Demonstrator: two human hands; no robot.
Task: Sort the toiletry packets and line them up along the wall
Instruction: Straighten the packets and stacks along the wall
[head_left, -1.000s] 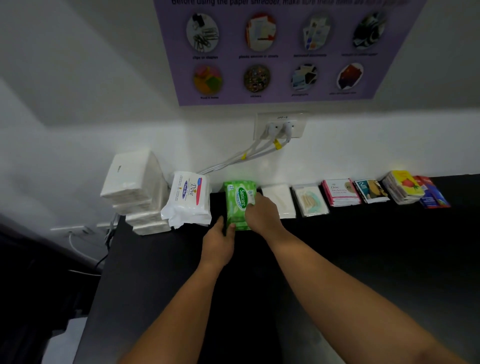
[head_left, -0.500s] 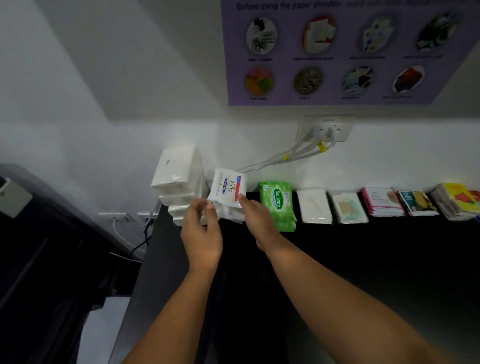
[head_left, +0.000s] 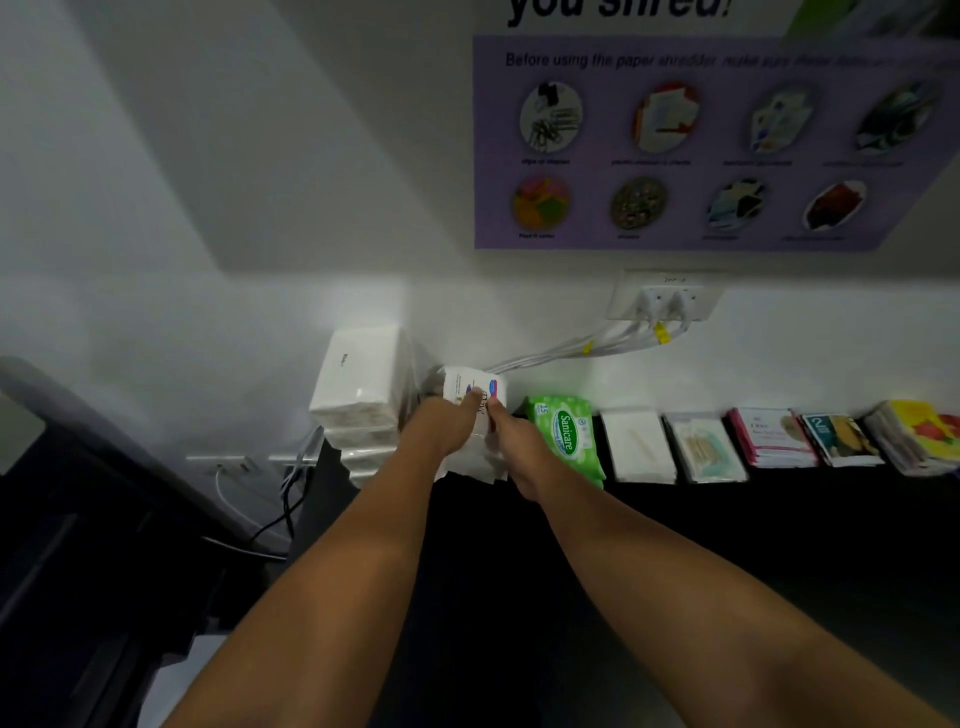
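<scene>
Both my hands hold a white Dove wipes pack (head_left: 470, 387) near the wall, between a stack of white tissue packs (head_left: 358, 387) and a green Sanicare pack (head_left: 563, 434). My left hand (head_left: 441, 426) grips its left side with a thumb on the top face. My right hand (head_left: 511, 441) grips its right edge. More of the same white packs (head_left: 475, 467) lie under my hands. To the right, a row runs along the wall: a white packet (head_left: 639, 449), a clear packet (head_left: 706, 452), pink sachets (head_left: 774, 439), a teal sachet (head_left: 839, 439) and yellow sachets (head_left: 914, 434).
The black counter (head_left: 727, 545) ends at its left edge by the tissue stack, with cables (head_left: 270, 514) hanging in the gap. White cords (head_left: 561, 348) run from a wall outlet (head_left: 662, 301) above the row. A purple poster (head_left: 701, 145) hangs higher on the wall.
My hands left the green Sanicare pack, moved left to the Dove pack and took hold of it. They now hold it closer to the wall. The view has swung left.
</scene>
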